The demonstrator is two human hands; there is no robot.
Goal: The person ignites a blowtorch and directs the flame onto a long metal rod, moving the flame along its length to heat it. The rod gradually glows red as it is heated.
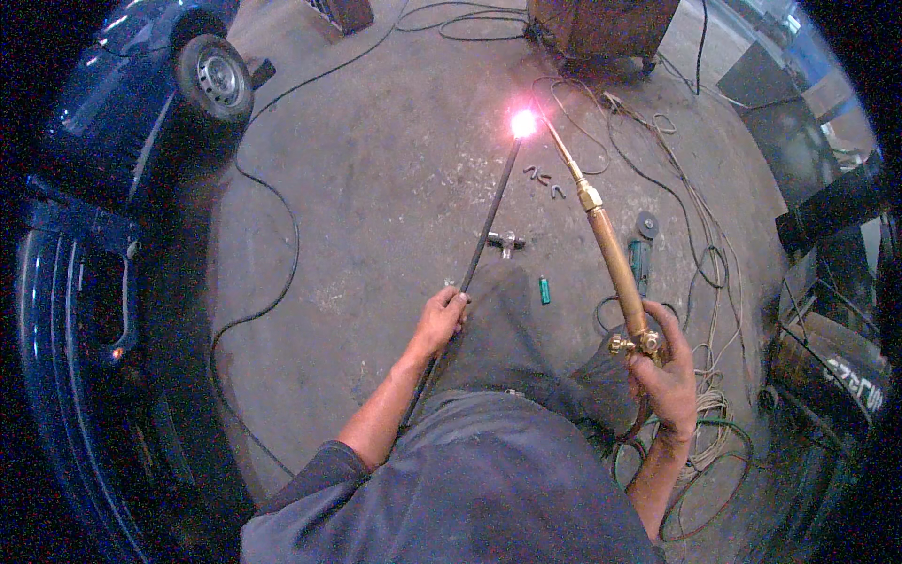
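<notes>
My left hand (440, 321) is closed round a long dark metal rod (495, 209), which slants up and away from me. In my right hand (665, 378) is a brass gas torch (614, 258), gripped at its valve end beside the knobs. The torch's thin tip points at the rod's far end, where a glaring pink-white glow (523, 123) hides both the flame and the rod's tip. Under the rod, a hammer-like metal tool (507, 244) lies on the floor. Several small bent metal pieces (545, 179) lie between rod and torch.
An angle grinder (641, 258) and a small green cylinder (544, 290) lie on the concrete floor. Hoses and cables (700, 414) tangle at my right. A long black cable (293, 226) curves along the left, near a blue vehicle (113, 103). A rusty wheeled cabinet (601, 33) stands ahead.
</notes>
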